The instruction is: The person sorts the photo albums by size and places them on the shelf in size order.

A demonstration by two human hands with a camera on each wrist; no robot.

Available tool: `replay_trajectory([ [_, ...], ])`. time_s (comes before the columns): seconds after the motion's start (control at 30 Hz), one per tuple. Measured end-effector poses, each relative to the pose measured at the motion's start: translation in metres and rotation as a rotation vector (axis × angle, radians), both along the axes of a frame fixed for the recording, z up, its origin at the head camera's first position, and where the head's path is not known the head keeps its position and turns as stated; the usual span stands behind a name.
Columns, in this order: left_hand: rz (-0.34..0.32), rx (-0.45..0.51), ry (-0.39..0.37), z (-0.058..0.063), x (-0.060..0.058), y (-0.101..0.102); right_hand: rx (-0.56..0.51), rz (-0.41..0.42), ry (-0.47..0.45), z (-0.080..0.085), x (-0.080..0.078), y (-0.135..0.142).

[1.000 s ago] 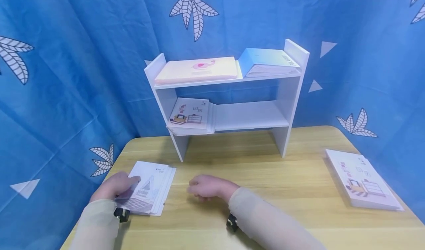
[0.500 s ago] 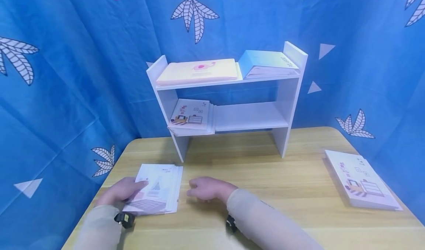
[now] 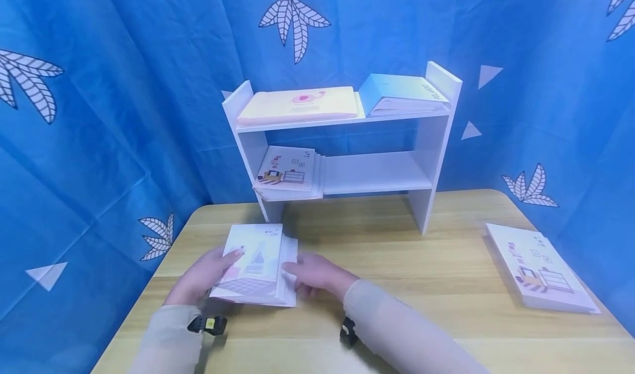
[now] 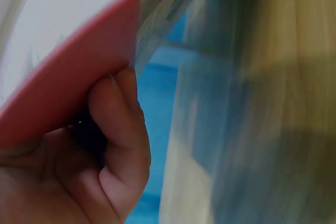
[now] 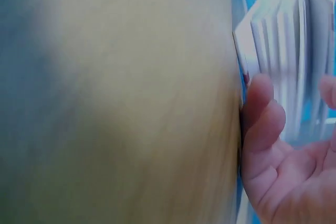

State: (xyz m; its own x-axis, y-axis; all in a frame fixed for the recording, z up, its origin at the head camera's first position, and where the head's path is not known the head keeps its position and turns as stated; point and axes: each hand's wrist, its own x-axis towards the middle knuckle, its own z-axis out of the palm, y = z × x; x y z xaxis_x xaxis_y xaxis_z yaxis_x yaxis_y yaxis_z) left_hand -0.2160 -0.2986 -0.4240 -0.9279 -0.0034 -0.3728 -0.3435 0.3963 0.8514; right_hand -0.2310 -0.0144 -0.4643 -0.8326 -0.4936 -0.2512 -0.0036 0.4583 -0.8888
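Note:
A stack of thin white booklets (image 3: 255, 258), with a tower drawing on the top cover, is held at its left side by my left hand (image 3: 208, 272). The thumb lies over the top cover. Seen from the left wrist, curled fingers (image 4: 118, 119) reach under the stack's red underside (image 4: 79, 72). My right hand (image 3: 317, 272) is at the stack's right edge, its thumb overlapping that edge. In the right wrist view its fingers (image 5: 265, 124) are spread apart from the thumb, with the layered booklet edges (image 5: 286, 51) between and beyond them.
A white two-tier shelf (image 3: 377, 172) stands at the table's back. Its lower tier holds booklets (image 3: 286, 167) at left; a pink-elephant book (image 3: 297, 106) and a blue binder (image 3: 404, 92) lie on top. Another booklet stack (image 3: 541, 269) lies on the wooden table (image 3: 397, 263) at right.
My left hand has lifted the booklet stack and carried it rightward and toward the shelf. My right hand has stayed nearly in place, its fingers now parting at the stack's edge.

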Motion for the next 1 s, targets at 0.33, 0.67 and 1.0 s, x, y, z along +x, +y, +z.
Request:
replay_trajectory([
  [0.33,-0.001,-0.059,0.015,0.006,-0.001,0.021,-0.039,-0.095,-0.035,-0.002,-0.013,0.018],
  [0.67,-0.011,-0.147,0.028,-0.009,-0.001,0.026,-0.117,-0.042,-0.04,0.001,-0.008,0.019],
  [1.0,-0.091,-0.166,0.094,-0.001,0.004,0.043,-0.127,-0.091,-0.002,0.003,-0.009,0.033],
])
